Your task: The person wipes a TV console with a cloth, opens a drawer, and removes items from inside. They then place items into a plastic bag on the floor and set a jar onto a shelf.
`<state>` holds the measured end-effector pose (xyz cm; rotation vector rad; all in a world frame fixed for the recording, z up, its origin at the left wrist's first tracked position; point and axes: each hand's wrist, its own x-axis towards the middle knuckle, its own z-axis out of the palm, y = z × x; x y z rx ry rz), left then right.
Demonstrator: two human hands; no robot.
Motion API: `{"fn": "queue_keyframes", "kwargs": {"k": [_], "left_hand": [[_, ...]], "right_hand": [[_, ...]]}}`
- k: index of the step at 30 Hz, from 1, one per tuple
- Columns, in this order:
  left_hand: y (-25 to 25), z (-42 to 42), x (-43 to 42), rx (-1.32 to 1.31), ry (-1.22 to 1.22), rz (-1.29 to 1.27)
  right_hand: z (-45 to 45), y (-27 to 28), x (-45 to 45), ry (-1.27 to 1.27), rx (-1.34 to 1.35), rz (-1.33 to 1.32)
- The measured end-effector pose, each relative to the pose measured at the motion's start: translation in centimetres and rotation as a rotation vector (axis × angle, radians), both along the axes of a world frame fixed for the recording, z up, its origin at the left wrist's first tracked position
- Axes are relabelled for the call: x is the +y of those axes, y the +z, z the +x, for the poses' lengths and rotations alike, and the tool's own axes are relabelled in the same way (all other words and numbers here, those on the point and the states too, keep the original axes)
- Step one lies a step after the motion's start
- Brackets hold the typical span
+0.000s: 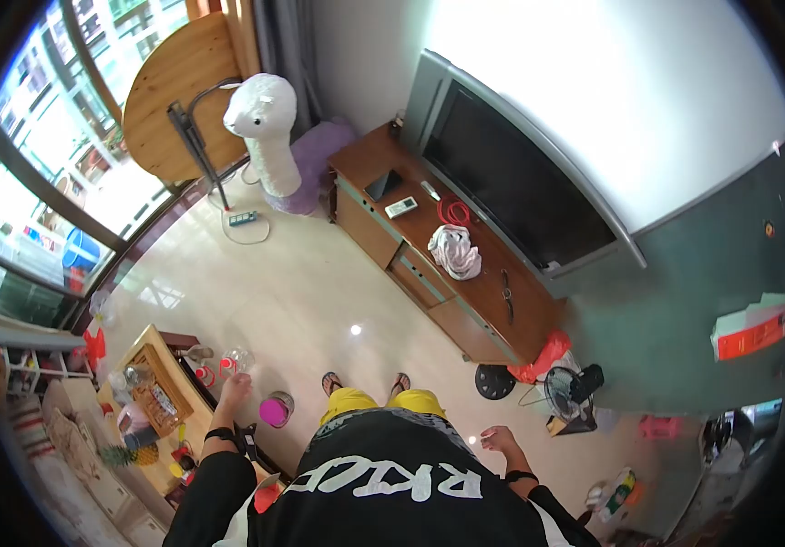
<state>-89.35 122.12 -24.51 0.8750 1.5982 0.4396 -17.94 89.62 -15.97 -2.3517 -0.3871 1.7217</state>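
Observation:
Both of my hands hang at my sides over the tiled floor. My left hand [236, 390] is beside the low wooden table [194, 401], near the clear bottles with red caps [228, 365]; its fingers look curled, and what they hold, if anything, is too small to tell. My right hand [500, 439] hangs above bare floor with its fingers loosely bent apart and nothing in them. Ahead, a brown TV cabinet [365, 228] bears a crumpled pinkish-white cloth [454, 252], a red coiled cord [453, 212], a white remote [400, 208], a dark phone [382, 185] and a watch [507, 296].
A large TV [511, 173] stands on the cabinet. A white and purple plush alpaca [265, 118] and a folded round table [169, 100] are at the upper left. A pink-lidded jar [275, 411] stands on the floor; a fan [563, 392] is at the right.

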Motion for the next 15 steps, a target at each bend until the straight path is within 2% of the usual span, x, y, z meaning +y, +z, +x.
{"fn": "queue_keyframes", "kwargs": {"k": [4, 6, 11, 13, 15], "left_hand": [[-1.3, 2.3, 3.2, -0.003, -0.146, 0.015], [-1.6, 3.5, 3.7, 0.009, -0.246, -0.067], [-3.1, 6.4, 2.8, 0.080, -0.352, -0.130], [-3.0, 7.0, 1.8, 0.122, -0.472, -0.043], [-2.7, 6.8, 0.6, 0.064, -0.431, -0.070]], "right_hand": [[-2.9, 0.3, -1.0, -0.049, -0.106, 0.061], [-4.1, 0.3, -1.1, -0.118, -0.127, 0.100], [-5.5, 0.2, -1.3, -0.069, -0.087, 0.052], [-5.4, -0.3, -1.7, -0.073, -0.077, 0.022], [-5.2, -0.7, -1.5, -0.071, -0.073, -0.010]]}}
